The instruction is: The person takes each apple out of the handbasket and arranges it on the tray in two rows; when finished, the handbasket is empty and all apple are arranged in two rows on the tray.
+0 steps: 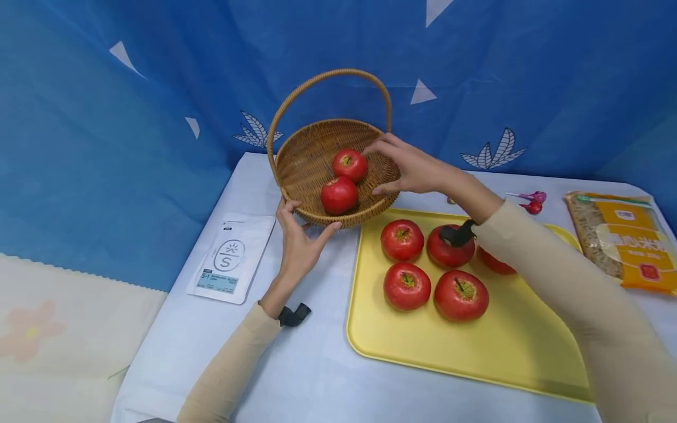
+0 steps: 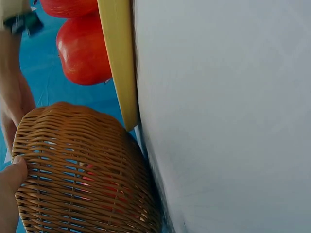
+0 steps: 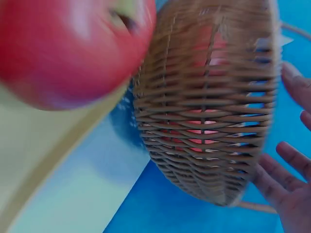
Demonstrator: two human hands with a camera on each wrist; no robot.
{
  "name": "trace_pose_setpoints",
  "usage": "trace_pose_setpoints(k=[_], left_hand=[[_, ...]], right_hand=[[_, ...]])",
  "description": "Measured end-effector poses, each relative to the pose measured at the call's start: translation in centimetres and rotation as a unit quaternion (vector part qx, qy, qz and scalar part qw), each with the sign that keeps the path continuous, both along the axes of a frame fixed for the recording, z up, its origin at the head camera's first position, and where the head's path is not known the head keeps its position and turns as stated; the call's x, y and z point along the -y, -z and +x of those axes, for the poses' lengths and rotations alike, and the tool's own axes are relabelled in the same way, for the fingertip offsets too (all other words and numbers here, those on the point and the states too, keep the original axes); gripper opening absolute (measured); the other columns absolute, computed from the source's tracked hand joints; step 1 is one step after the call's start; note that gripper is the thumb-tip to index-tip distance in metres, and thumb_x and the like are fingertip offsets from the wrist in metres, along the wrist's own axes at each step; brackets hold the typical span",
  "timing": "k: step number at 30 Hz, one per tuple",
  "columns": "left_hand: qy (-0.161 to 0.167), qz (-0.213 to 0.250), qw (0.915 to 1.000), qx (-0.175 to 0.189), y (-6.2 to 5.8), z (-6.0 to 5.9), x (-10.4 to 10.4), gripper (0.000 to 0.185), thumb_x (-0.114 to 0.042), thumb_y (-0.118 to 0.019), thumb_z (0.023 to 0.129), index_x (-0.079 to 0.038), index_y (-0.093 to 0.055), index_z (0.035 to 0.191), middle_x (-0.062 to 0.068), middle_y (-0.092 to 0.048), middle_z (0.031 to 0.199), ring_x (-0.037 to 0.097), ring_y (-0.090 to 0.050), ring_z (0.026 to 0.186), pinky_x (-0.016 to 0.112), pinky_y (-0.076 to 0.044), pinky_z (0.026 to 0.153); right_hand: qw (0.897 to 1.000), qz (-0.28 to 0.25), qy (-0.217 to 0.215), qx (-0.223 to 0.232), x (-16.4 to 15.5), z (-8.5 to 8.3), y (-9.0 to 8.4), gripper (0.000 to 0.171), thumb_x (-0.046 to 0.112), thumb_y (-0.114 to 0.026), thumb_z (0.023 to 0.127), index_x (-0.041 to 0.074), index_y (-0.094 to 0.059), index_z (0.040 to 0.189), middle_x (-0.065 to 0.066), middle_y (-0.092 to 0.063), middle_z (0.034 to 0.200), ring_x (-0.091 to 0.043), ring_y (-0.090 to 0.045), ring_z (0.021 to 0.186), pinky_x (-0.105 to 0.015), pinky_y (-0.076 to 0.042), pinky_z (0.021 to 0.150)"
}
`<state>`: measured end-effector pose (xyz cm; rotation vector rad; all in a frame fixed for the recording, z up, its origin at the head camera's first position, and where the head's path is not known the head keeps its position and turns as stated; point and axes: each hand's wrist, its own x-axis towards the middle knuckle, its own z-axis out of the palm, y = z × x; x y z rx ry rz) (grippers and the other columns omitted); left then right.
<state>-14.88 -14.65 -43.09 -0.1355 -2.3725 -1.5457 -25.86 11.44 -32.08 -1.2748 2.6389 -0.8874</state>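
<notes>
One beige sleeve (image 1: 576, 305) crosses above a yellow tray (image 1: 502, 352) carrying five visible apples (image 1: 461, 295). Near the surface's (image 1: 312, 376) far edge, a tilted wicker basket (image 1: 302, 170) contains two red apples (image 1: 339, 195); the left hand (image 1: 300, 239) pinches its near-left rim, the right hand (image 1: 411, 167) spreads thumb and fingers over its right rim.

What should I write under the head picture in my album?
Left fingers hold a wicker basket with two apples; more apples sit on the yellow tray.

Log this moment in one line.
left hand: grips basket | right hand: at basket, holding nothing | basket: two apples | tray: five apples visible
</notes>
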Motion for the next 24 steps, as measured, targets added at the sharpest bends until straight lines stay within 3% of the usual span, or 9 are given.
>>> trace_pose_setpoints(k=[5,10,15,24], left_hand=[[0.002,0.003,1.0000,-0.006,0.0,-0.2,0.0,0.084,-0.043,-0.078,0.082,-0.004,-0.024,0.132,0.013,0.002,0.162,0.032,-0.026,0.143,0.052,-0.052,0.093],[0.003,0.004,1.0000,-0.005,0.1,-0.2,0.1,0.083,-0.042,-0.079,0.081,-0.005,-0.024,0.132,0.014,0.001,0.162,0.030,-0.028,0.142,0.053,-0.052,0.093],[0.004,0.002,1.0000,-0.004,0.1,-0.1,0.1,0.084,-0.042,-0.079,0.081,-0.004,-0.024,0.132,0.013,0.000,0.161,0.030,-0.028,0.141,0.054,-0.052,0.093],[0.003,-0.007,1.0000,-0.006,0.1,-0.1,0.3,0.082,-0.041,-0.079,0.081,-0.007,-0.024,0.131,0.011,0.001,0.162,0.030,-0.028,0.142,0.053,-0.052,0.093]], right_hand=[[0.997,0.070,-0.007,0.031,2.8,-4.0,0.7,0.070,0.021,-0.080,0.082,0.007,-0.045,0.141,-0.018,-0.039,0.139,-0.033,-0.039,0.130,-0.053,-0.039,0.106],[0.989,0.135,-0.003,0.057,4.5,-6.6,1.4,0.072,0.020,-0.078,0.085,0.013,-0.041,0.146,-0.017,-0.033,0.145,-0.033,-0.038,0.133,-0.052,-0.040,0.107],[0.984,0.161,0.011,0.079,5.6,-8.1,2.1,0.074,0.015,-0.076,0.085,0.017,-0.038,0.149,-0.018,-0.028,0.150,-0.035,-0.034,0.137,-0.053,-0.040,0.108],[0.976,0.191,-0.013,0.104,6.4,-9.3,4.4,0.076,0.010,-0.076,0.084,0.015,-0.036,0.149,-0.019,-0.028,0.150,-0.037,-0.033,0.137,-0.056,-0.035,0.110]])
